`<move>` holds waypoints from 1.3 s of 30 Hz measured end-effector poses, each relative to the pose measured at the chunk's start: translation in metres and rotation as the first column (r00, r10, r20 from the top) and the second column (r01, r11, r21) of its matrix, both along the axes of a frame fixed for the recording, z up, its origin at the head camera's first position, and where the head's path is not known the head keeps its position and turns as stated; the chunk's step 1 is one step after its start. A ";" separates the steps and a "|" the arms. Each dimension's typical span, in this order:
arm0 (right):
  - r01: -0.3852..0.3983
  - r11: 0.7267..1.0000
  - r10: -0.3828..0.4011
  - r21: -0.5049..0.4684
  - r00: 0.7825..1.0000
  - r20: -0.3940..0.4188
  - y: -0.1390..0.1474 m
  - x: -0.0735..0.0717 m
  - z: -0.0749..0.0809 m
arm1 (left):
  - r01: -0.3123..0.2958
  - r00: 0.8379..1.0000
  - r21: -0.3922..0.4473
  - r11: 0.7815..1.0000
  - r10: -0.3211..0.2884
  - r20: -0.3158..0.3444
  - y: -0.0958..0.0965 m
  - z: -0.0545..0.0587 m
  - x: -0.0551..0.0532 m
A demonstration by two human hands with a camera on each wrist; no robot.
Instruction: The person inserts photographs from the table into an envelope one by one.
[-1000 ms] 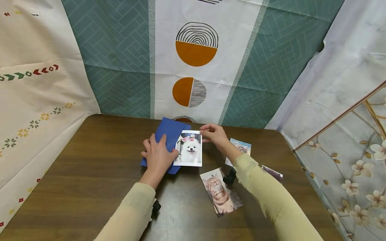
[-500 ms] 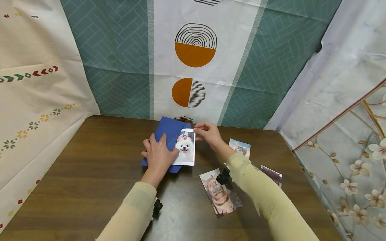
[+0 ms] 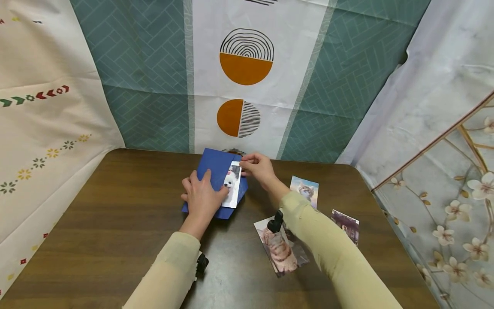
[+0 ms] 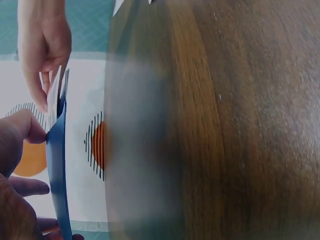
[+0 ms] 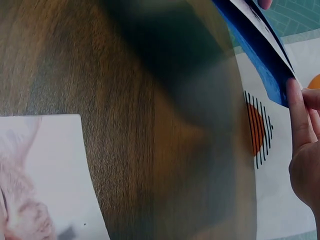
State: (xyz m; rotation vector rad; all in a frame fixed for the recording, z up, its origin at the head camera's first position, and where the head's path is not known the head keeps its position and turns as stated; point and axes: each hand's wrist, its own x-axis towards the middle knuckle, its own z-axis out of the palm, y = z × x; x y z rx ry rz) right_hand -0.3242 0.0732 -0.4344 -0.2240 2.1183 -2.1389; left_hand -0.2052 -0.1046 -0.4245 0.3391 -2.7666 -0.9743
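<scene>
Facing me, a teal-and-white cloth (image 3: 154,73) patterned in orange hangs behind the brown wooden surface (image 3: 127,219); cream fabric (image 3: 46,124) hangs to my left, flowered fabric (image 3: 432,189) to my right.

A photo (image 3: 234,189) sits partly in the envelope (image 3: 215,165), left of three other photos (image 3: 281,252) on the desk (image 3: 115,223).

The blue envelope (image 3: 218,166) looks like matt paper, the table (image 3: 135,236) smooth wood (glossy in patches).
</scene>
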 end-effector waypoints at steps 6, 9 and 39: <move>-0.002 0.999 0.003 -0.054 1.000 0.025 -0.004 0.000 0.002 | -0.002 1.000 0.014 1.000 0.002 0.021 0.002 0.000 -0.002; -0.017 0.998 0.020 -0.068 0.999 0.040 -0.004 0.000 0.001 | 0.000 1.000 0.011 1.000 0.000 0.031 0.003 0.000 -0.002; -0.017 0.999 0.019 -0.034 0.998 0.057 -0.012 -0.001 0.001 | -0.002 1.000 -0.008 1.000 0.002 0.022 0.005 0.003 0.000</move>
